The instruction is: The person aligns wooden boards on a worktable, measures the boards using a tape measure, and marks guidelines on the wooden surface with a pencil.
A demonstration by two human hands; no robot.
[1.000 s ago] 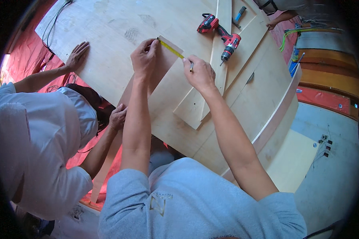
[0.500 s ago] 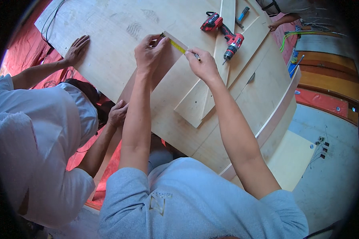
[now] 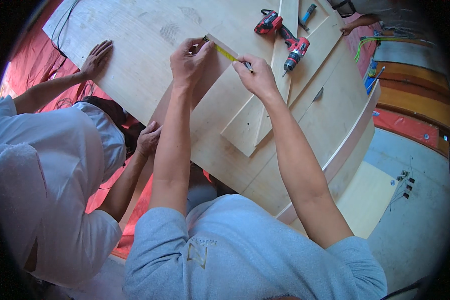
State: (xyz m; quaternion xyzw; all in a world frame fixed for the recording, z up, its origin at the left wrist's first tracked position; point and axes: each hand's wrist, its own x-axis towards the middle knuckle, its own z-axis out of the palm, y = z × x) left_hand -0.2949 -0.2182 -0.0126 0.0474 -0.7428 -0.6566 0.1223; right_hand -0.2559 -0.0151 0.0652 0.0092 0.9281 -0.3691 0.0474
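A yellow tape measure blade (image 3: 225,53) stretches between my two hands, across the end of a long brownish board (image 3: 211,90). My left hand (image 3: 187,65) pinches the blade's dark end at the board's far left corner. At the other end of the blade, my right hand (image 3: 257,79) is closed around a pencil (image 3: 249,67), its fingertips against the blade at the board's right edge. Whether a tape case sits inside that hand is hidden. The board runs down toward me under my left forearm, and a co-worker's hand (image 3: 147,140) rests at its left edge.
Right of my hands, a red and black cordless drill (image 3: 296,50) lies on pale wooden strips (image 3: 247,127), with a blue-handled hammer (image 3: 307,17) beyond it. The co-worker's other hand (image 3: 96,61) lies on the large plywood sheet (image 3: 135,65). Another person's hand (image 3: 347,30) touches the far right edge.
Both hands stay at the board's end with the blade between them. The view has shifted slightly, so the drill and strips appear a little farther right.
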